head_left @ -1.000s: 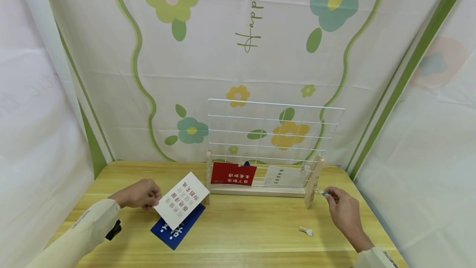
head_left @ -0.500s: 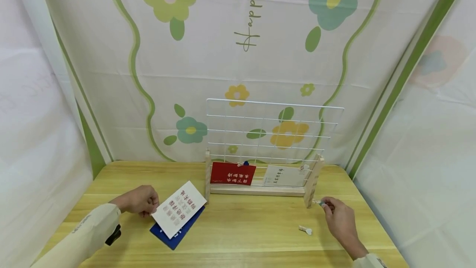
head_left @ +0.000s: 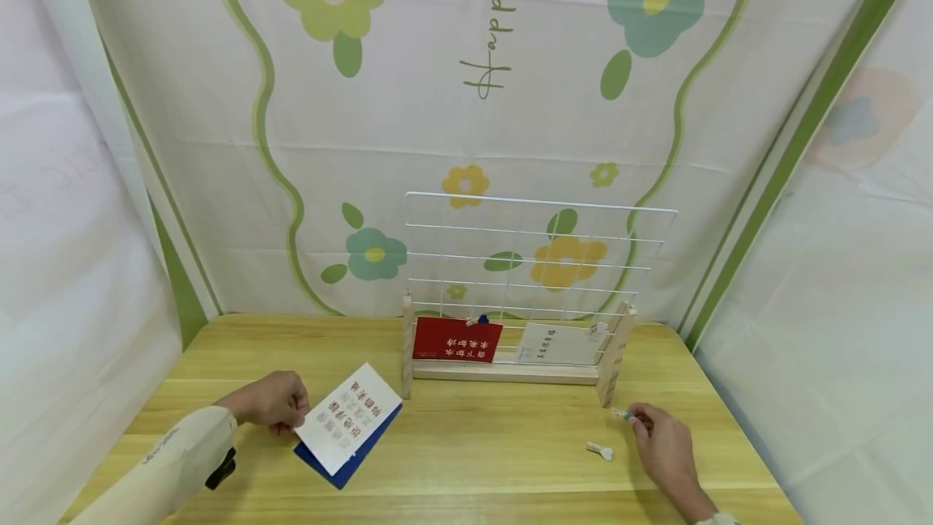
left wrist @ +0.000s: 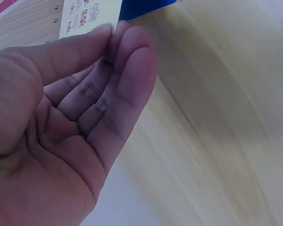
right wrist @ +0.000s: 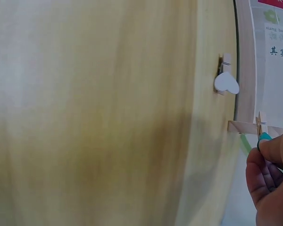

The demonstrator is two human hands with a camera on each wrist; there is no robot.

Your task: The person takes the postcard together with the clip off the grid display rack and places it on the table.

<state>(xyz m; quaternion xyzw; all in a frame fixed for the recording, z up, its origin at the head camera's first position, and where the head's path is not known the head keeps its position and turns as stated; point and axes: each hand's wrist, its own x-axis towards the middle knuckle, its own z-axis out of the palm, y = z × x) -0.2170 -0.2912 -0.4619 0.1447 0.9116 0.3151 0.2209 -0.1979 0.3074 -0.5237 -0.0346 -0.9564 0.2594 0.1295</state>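
My left hand (head_left: 277, 402) pinches the near-left corner of a white card (head_left: 350, 420) with red and grey lettering. Thumb and fingertips meet on that corner in the left wrist view. Beneath it lies a blue card (head_left: 364, 454), mostly covered. At the right, my right hand (head_left: 663, 446) pinches a small wooden clothespin with a teal end (head_left: 624, 414), its tip pointing at the rack's right foot. Another clothespin, with a white heart (head_left: 601, 450), lies on the table to the left of that hand.
A white wire grid rack (head_left: 525, 266) on a wooden stand (head_left: 503, 375) stands at the back. A red card (head_left: 457, 340) and a cream card (head_left: 557, 345) are clipped low on it. Printed cloth (head_left: 379, 128) hangs behind the wooden table (head_left: 466, 460).
The white card has come down over the blue card, covering more of it. My right hand has moved slightly nearer the body and left with the clothespin.
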